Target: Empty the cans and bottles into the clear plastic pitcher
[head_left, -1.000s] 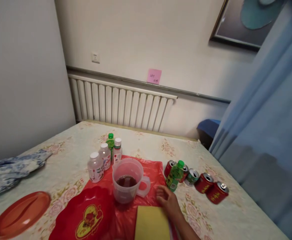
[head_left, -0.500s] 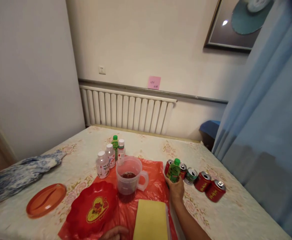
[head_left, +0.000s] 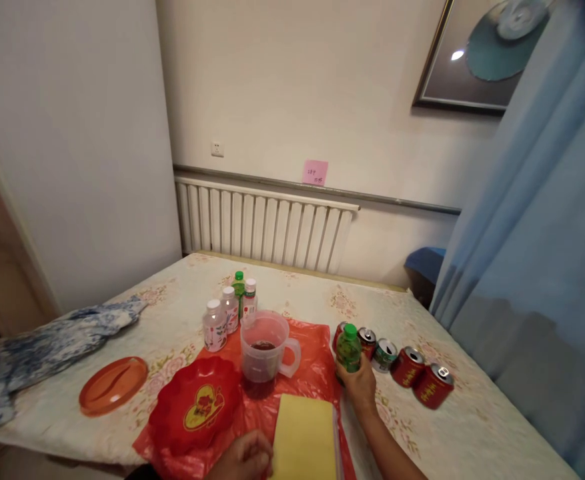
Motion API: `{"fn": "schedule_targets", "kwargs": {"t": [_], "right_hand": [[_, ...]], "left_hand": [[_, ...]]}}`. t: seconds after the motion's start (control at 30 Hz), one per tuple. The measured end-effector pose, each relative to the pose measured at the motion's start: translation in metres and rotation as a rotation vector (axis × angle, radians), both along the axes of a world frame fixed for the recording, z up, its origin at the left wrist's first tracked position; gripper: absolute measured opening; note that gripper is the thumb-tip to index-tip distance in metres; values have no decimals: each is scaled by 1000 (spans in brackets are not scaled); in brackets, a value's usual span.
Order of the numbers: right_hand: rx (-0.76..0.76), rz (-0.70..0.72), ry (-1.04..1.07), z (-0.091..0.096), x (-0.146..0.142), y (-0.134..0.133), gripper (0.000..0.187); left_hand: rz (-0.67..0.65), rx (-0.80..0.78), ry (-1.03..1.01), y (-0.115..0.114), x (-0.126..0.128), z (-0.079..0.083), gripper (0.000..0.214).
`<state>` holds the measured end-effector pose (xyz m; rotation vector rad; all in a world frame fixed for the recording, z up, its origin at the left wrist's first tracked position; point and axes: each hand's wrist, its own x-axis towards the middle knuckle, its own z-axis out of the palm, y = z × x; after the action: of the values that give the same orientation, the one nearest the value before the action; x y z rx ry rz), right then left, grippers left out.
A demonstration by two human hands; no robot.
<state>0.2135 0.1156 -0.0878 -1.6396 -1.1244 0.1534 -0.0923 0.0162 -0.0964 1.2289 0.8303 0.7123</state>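
Observation:
My right hand is closed round a small green bottle with a green cap, upright at the right edge of a red plastic sheet. My left hand rests at the near edge, fingers curled, touching the left side of a yellow pad; nothing shows inside it. A clear jug with dark liquid stands in the middle of the sheet. A red dish with a heart picture lies to its left.
Several open cans lie in a row right of the green bottle. Several small bottles stand behind the jug. An orange oval tray and a blue-white cloth lie at left. A radiator and a blue curtain border the table.
My right hand moved from the sheet to the green bottle and took hold of it. My left hand came into view beside the yellow pad. The view shifted back.

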Motion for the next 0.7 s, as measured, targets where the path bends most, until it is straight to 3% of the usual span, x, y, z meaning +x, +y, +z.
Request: {"fn": "schedule_targets", "kwargs": {"t": [0.13, 0.23, 0.3, 0.4, 0.53, 0.7], "right_hand": [[18, 291, -135, 9, -7, -37, 45], [37, 467, -242, 15, -14, -64, 41], [40, 538, -304, 19, -20, -79, 40], [26, 606, -377, 29, -28, -96, 43], [-28, 640, -446, 44, -35, -110, 42], [-54, 657, -488, 54, -33, -106, 44]], "left_hand": [[192, 256, 205, -2, 31, 46, 22], [327, 512, 341, -7, 49, 78, 47], [331, 623, 349, -10, 56, 90, 60], [301, 753, 364, -15, 60, 100, 57], [251, 857, 424, -20, 57, 103, 34], [409, 818, 449, -23, 44, 103, 23]]}}
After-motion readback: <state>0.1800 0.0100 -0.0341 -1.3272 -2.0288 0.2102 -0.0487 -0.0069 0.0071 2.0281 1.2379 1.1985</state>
